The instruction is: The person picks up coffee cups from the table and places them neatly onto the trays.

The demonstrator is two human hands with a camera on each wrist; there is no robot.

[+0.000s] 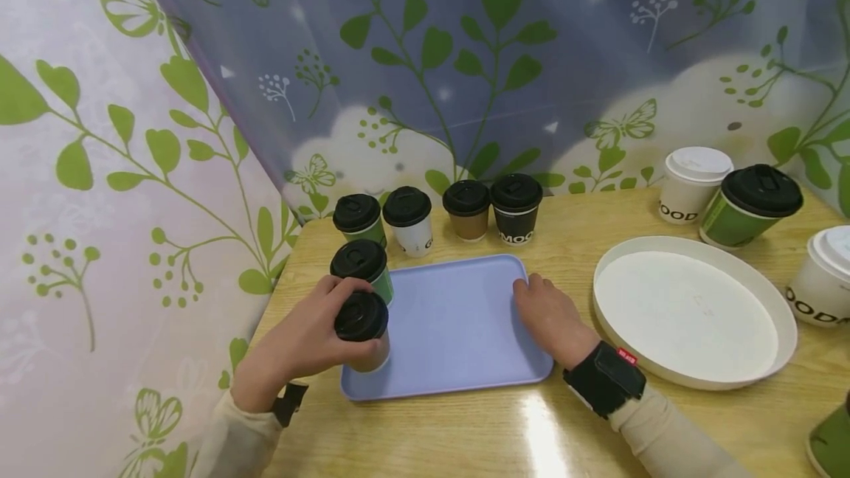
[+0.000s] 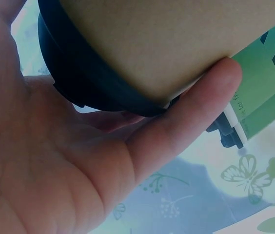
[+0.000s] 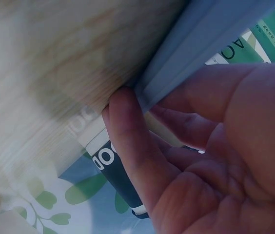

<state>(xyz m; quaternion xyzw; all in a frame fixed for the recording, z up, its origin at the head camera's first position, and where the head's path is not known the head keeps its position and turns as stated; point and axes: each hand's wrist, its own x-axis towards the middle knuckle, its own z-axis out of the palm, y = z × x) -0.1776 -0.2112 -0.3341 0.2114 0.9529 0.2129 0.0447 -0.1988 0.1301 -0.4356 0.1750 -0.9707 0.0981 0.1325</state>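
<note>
My left hand (image 1: 302,341) grips a brown paper cup (image 1: 373,358) with a black lid, its fingers and thumb round the lid and upper side. In the head view the cup overlaps the front left part of a lavender-blue rectangular tray (image 1: 458,323); the left wrist view shows its plain brown wall (image 2: 162,44) close up. Just behind it stands a green cup (image 1: 383,286) with a black lid, at the tray's left side. At the opposite side, my right hand (image 1: 554,319) pinches the tray's edge (image 3: 186,53) between thumb and fingers.
Behind the tray stand a green cup (image 1: 373,233), a white cup (image 1: 415,237), a brown cup (image 1: 468,227) and a black cup (image 1: 514,226), all black-lidded. A round white tray (image 1: 690,308) lies to the right, with several larger cups around it. Patterned cloth walls border the table.
</note>
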